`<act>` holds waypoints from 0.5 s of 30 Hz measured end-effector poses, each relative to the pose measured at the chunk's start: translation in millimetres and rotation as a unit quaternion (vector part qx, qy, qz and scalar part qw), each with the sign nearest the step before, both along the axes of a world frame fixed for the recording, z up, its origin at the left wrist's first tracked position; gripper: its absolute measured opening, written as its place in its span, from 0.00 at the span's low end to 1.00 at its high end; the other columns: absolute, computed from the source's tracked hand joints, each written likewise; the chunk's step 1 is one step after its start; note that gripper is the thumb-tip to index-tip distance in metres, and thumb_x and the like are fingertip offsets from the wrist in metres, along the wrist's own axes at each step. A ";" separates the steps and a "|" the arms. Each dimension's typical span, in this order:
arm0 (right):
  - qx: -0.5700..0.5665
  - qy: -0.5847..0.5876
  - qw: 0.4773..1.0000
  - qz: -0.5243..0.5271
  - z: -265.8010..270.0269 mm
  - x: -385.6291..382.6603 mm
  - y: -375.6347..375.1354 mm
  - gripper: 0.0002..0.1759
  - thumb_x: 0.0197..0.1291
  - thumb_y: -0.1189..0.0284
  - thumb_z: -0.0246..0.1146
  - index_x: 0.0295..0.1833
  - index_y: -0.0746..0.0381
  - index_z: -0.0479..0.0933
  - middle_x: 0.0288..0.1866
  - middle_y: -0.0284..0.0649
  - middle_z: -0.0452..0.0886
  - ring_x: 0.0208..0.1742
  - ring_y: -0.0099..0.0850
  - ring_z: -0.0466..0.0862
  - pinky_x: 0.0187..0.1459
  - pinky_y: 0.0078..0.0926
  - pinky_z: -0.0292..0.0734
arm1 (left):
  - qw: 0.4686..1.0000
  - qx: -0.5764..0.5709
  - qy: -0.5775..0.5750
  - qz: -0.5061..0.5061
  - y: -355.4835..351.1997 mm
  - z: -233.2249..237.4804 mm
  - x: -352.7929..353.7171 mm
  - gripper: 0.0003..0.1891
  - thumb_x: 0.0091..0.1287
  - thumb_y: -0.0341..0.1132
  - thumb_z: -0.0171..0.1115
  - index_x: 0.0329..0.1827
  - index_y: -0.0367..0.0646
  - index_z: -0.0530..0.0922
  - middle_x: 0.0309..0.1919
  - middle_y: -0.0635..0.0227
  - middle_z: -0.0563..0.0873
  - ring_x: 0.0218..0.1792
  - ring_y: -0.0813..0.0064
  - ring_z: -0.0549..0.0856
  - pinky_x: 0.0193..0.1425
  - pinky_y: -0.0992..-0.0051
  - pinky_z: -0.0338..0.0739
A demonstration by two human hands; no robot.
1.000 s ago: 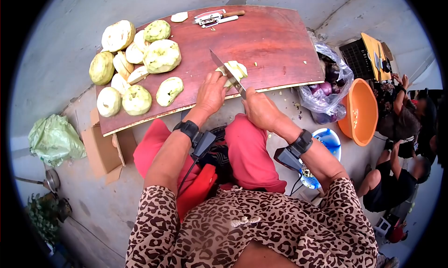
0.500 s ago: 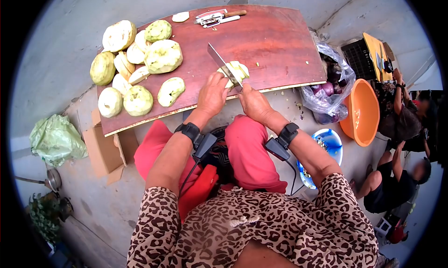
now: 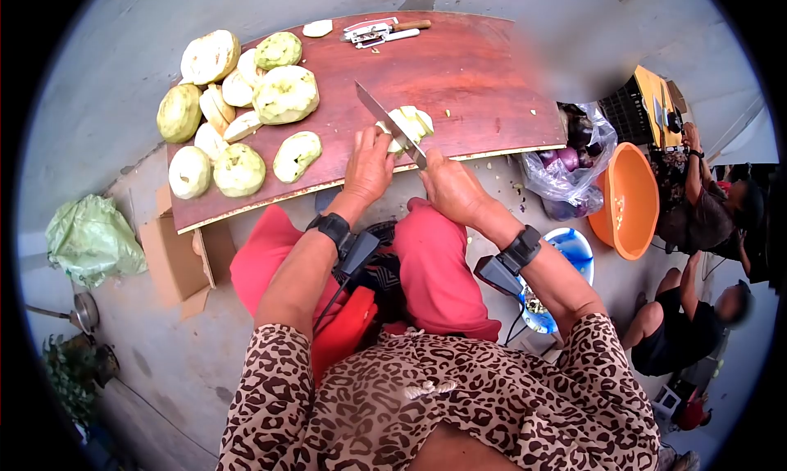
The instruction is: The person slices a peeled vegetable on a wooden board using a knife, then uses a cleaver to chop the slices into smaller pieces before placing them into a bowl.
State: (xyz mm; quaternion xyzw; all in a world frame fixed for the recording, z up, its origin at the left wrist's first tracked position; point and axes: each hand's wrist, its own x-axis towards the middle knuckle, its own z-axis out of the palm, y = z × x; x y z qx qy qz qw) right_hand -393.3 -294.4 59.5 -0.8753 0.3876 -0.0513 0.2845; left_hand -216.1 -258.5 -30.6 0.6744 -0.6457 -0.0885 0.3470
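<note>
My right hand (image 3: 449,186) is wrapped round the handle of a knife, whose wide blade (image 3: 385,114) slants up and left over the red-brown board (image 3: 459,69). Under and beside the blade lies a pale green piece of vegetable (image 3: 416,122), partly cut into slices. My left hand (image 3: 369,166) has its fingers bent at the left end of that piece, holding it at the board's near edge. Several peeled pale vegetables (image 3: 285,95) and cut slices are gathered on the board's left part, with one cut piece (image 3: 297,156) nearest my left hand.
Peelers (image 3: 381,33) lie at the board's far edge. To the right are a plastic bag of purple vegetables (image 3: 570,163), an orange basin (image 3: 630,200) and a blue-white bowl (image 3: 574,254). Two people (image 3: 684,315) sit beyond. A cardboard box (image 3: 176,258) and green bag (image 3: 94,240) stand left.
The knife has shifted slightly left and its blade has tilted a little. My right hand has moved slightly down, with its forearm turned outward. The view has shifted slightly.
</note>
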 end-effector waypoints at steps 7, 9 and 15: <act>0.005 0.045 0.999 0.010 5.8 3.9 3.5 0.11 0.62 0.75 0.56 0.43 0.74 0.67 0.33 0.67 0.81 0.40 0.62 0.83 0.41 0.54 0.78 | 0.999 -0.032 0.017 -0.007 -0.4 -2.3 0.6 0.18 0.55 0.25 0.67 0.50 0.38 0.76 0.51 0.56 0.76 0.54 0.51 0.74 0.57 0.60 0.74; 0.002 0.045 0.999 0.014 3.7 7.1 3.9 0.11 0.63 0.75 0.56 0.42 0.74 0.66 0.32 0.67 0.80 0.39 0.62 0.83 0.40 0.54 0.77 | 0.999 -0.039 0.021 -0.009 -0.7 -3.3 0.7 0.18 0.55 0.25 0.68 0.50 0.38 0.76 0.51 0.56 0.76 0.54 0.51 0.74 0.57 0.60 0.74; -0.004 0.039 0.999 0.006 -29.3 20.0 -6.8 0.12 0.65 0.73 0.55 0.42 0.73 0.64 0.29 0.67 0.79 0.37 0.63 0.82 0.39 0.54 0.76 | 0.999 -0.046 0.020 -0.015 -0.5 -3.4 -0.3 0.18 0.55 0.24 0.68 0.49 0.38 0.76 0.51 0.56 0.76 0.55 0.51 0.74 0.58 0.60 0.73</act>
